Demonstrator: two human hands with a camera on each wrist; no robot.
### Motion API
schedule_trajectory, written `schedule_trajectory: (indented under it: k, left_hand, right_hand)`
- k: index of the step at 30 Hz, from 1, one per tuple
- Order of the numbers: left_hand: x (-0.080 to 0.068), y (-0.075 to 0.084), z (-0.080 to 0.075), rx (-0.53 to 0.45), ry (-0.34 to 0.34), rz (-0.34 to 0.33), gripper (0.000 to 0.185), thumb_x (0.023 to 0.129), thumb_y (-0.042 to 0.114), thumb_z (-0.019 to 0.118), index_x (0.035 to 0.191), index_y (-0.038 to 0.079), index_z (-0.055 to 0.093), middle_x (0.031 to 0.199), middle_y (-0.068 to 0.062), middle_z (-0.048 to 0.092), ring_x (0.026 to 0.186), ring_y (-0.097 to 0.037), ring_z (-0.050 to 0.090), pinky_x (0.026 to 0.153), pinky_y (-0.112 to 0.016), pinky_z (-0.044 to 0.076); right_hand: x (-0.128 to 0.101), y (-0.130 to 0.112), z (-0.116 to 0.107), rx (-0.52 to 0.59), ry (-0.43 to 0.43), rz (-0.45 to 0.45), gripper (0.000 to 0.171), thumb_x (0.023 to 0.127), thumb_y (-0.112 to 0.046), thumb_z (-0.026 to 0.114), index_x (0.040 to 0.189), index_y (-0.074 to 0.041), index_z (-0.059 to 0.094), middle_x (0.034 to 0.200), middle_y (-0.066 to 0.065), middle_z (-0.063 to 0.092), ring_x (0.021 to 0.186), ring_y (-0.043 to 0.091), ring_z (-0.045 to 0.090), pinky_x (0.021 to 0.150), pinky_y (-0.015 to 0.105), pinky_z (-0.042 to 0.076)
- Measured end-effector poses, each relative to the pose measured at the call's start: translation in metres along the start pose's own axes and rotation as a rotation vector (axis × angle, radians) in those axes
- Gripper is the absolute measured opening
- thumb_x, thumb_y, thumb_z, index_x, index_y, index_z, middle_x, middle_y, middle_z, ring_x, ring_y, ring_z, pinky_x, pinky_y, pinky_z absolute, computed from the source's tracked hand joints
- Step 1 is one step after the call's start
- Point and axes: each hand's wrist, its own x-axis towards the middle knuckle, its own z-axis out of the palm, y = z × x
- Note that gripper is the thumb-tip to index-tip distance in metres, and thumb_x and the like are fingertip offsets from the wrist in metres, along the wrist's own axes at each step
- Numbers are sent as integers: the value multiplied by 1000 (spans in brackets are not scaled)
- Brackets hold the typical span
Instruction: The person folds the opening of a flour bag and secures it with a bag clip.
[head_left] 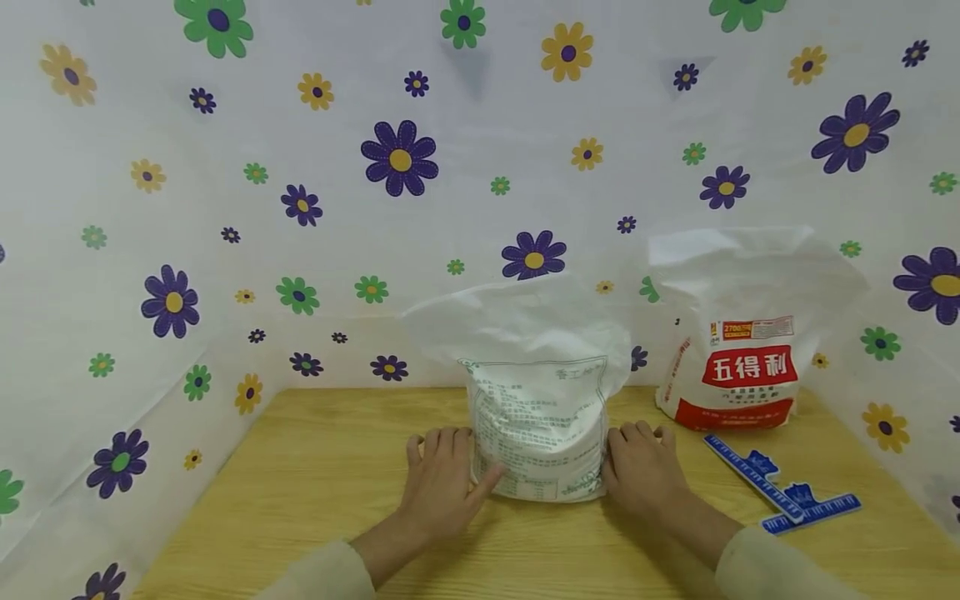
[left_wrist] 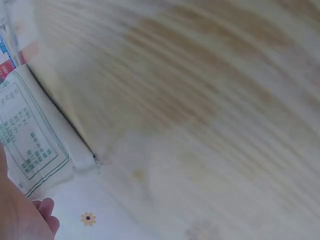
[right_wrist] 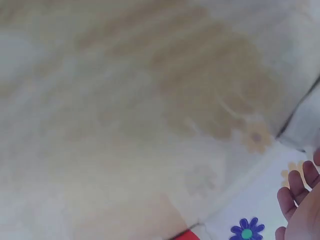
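A white plastic bag (head_left: 536, 433) with green print stands upright on the table in the head view. Its loose, clear-looking top leans up and to the left. At the bag's left side rests my left hand (head_left: 446, 475), its thumb lying over the lower front and its fingers along the edge. My right hand (head_left: 647, 468) touches the opposite side with loosely bent fingers. In the left wrist view the printed bag (left_wrist: 30, 132) stands beside the hand (left_wrist: 20, 215). Only part of the right hand (right_wrist: 305, 200) shows in the right wrist view, near the bag's corner (right_wrist: 302, 125).
A second white bag (head_left: 735, 367) with red labels stands at the back right. Two blue clips with a piano-key pattern (head_left: 753, 475) (head_left: 813, 510) lie crossing on the wooden table (head_left: 322, 492). Flower-printed sheeting (head_left: 315, 250) encloses the back and sides.
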Motion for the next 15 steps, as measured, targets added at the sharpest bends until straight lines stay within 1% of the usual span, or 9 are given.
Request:
schedule_trajectory:
  k: [4,7,10,15]
  left_hand:
    - [4,1,-6,34,38,13,71,100,60,43,132,-2,53,126,-17,56,117,-34,47,99,-58,23]
    - [10,1,-12,39,70,32,70,100,58,43,131,-3,54,125,-18,57,116,-35,48,99,-59,24]
    - [15,0,-18,45,90,49,69,100,57,44,131,-3,55,125,-18,58,115,-34,48,99,-59,25]
    - [19,0,-28,67,109,82,69,99,57,46,130,-4,55,120,-18,59,110,-33,48,97,-58,25]
  right_hand:
    - [4,4,-11,11,27,-16,14,91,-26,61,92,-13,60,94,5,60,99,29,56,93,59,34]
    - [7,8,-21,15,50,-21,12,88,-24,64,86,-14,58,87,3,58,93,28,56,93,61,33]
    - [9,13,-29,24,65,-20,12,88,-23,65,85,-14,57,83,2,56,88,26,54,92,60,32]
    - [13,20,-41,41,80,-22,11,89,-23,64,87,-14,58,87,3,60,91,28,55,92,61,32]
